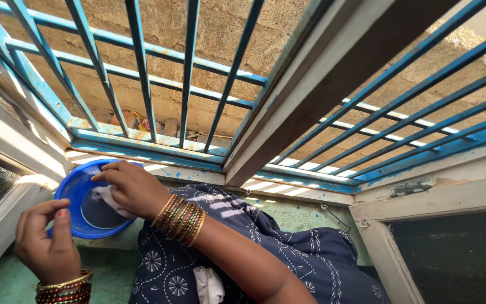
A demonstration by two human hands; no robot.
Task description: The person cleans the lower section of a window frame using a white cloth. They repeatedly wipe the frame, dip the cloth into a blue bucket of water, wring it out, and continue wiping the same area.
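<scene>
The right hand (133,188) reaches across into a round blue plastic bowl (80,202) on the green windowsill (7,281), fingers closed on a small white cloth (107,197) pressed inside it. The left hand (46,245), fingers curled and half open, steadies the bowl's near rim below the blue metal window bars (142,73).

Right hand (133,188) with cloth (107,197) in blue bowl (74,194) (left hand (46,242) alongside)
</scene>
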